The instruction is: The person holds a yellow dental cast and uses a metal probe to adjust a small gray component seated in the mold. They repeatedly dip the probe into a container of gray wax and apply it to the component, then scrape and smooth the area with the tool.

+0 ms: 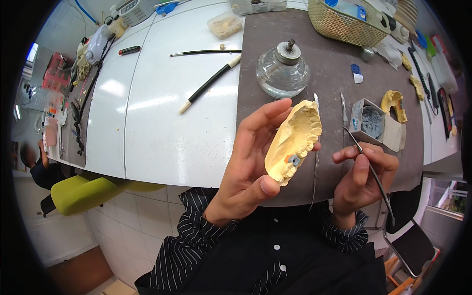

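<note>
Tilted up in my left hand (241, 167) is a yellow plaster dental model (291, 137), gripped by its edges between thumb and fingers. Among its teeth sits a small grey wax piece (294, 160) with a patch of orange beside it. My right hand (366, 172) pinches a thin metal wax carver (376, 177); its bent upper tip points toward the small box of grey wax (372, 122) and stays apart from the model. Behind my left hand, two slim metal instruments lie on the brown mat, one a scalpel-like knife (343, 110).
A glass spirit lamp (283, 71) stands on the brown mat (324, 49) beyond the model. Another plaster model (393, 105) lies at the right. Brushes (209, 84) and a small plastic box (224, 25) rest on the white table. A woven basket (349, 24) stands far back. At far left sits another person (42, 167).
</note>
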Available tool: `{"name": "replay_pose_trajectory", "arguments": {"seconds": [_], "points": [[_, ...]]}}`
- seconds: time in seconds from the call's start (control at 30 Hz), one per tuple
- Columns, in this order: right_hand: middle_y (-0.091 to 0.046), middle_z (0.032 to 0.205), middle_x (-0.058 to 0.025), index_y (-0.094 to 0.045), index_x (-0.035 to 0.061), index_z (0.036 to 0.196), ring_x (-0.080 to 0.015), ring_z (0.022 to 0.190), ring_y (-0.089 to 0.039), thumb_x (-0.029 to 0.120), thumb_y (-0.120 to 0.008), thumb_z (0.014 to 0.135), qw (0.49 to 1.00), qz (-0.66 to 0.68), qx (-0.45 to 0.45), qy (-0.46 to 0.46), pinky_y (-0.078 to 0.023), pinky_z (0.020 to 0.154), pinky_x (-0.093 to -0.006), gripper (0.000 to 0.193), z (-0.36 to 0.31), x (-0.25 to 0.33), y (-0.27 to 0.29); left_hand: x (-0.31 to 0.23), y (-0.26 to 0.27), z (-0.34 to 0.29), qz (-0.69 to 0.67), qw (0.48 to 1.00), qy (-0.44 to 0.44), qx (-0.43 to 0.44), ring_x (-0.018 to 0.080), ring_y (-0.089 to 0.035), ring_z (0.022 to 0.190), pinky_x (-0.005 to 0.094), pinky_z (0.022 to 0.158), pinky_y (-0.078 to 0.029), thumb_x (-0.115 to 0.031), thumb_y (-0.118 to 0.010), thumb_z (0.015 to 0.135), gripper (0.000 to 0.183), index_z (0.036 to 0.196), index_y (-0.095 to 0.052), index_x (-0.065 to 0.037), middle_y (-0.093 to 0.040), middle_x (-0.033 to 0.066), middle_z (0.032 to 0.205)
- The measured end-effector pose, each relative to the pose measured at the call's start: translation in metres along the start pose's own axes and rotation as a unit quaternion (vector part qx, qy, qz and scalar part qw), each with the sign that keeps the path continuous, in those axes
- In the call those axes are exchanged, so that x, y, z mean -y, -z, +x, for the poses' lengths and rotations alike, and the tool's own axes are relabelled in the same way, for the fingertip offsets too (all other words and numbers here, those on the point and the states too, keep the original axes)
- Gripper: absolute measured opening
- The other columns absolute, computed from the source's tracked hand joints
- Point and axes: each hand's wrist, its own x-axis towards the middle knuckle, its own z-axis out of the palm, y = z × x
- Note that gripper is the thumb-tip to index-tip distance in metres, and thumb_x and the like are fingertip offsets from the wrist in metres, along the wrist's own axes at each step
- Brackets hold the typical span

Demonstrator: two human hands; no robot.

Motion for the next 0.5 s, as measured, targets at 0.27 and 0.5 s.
{"name": "replay_pose_trajectory", "arguments": {"seconds": [0.27, 0.5], "points": [[-0.055, 0.079, -0.0161, -0.042, -0.0012, 0.096, -0.0176, 0.062, -0.059, 0.002, -0.049, 0.083, 1.000, 0.029, 0.006, -0.009, -0.052, 0.056, -0.0272, 0.015, 0.000, 0.001, 0.000, 0.004, -0.004, -0.004, 0.037, 0.998, -0.041, -0.025, 0.0297, -0.053, 0.107, 0.0328, 0.090, -0.045, -0.057, -0.069, 0.064, 0.109, 0.136, -0.012, 0.002, -0.036, 0.0244, 0.128], [-0.055, 0.081, -0.0163, -0.042, -0.0018, 0.095, -0.0171, 0.065, -0.059, 0.001, -0.050, 0.084, 0.999, 0.042, 0.011, -0.014, -0.053, 0.058, -0.0275, 0.014, 0.000, 0.001, 0.002, 0.014, 0.016, 0.000, 0.042, 0.976, -0.175, 0.122, 0.0341, -0.043, 0.117, 0.0385, 0.094, -0.043, -0.029, -0.077, 0.065, 0.102, 0.137, -0.011, -0.002, -0.027, 0.0201, 0.135]]}}
